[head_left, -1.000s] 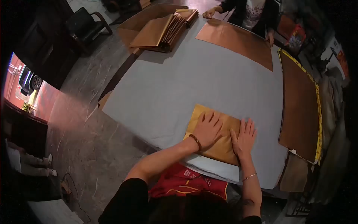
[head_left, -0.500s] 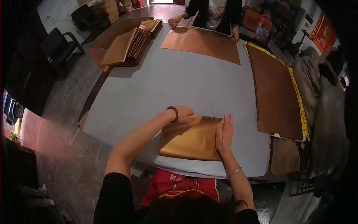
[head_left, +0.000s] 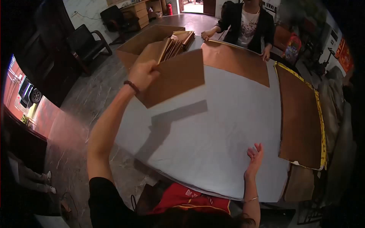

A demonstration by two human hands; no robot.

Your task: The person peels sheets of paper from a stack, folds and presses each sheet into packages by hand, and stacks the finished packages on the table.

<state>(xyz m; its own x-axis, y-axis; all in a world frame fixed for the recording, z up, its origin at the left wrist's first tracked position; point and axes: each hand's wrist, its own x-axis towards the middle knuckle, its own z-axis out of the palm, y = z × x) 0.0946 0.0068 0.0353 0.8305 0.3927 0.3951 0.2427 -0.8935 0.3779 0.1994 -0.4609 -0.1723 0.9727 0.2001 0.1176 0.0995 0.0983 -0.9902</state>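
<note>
My left hand (head_left: 143,77) grips the left edge of a folded golden-brown sheet (head_left: 176,78), held up over the far left of the table. The sheet casts a shadow on the pale cloth tabletop (head_left: 213,140). Just behind it lies a stack of folded gold sheets (head_left: 171,47), partly hidden. My right hand (head_left: 255,157) is raised at the near right of the table, fingers apart and slightly curled, with nothing in it. Across the table, a person's hands (head_left: 207,35) rest at the far edge of a copper-coloured sheet (head_left: 235,62).
An open cardboard box (head_left: 146,36) stands at the far left, by the stack. A brown board (head_left: 302,117) with yellow tape along its edge lies on the right. Black chairs (head_left: 87,45) stand on the left. Red cloth (head_left: 178,197) hangs below the near edge.
My left hand has lifted the folded sheet off the near part of the table and carried it far left toward the stack. My right hand has let go of it. The view has shifted.
</note>
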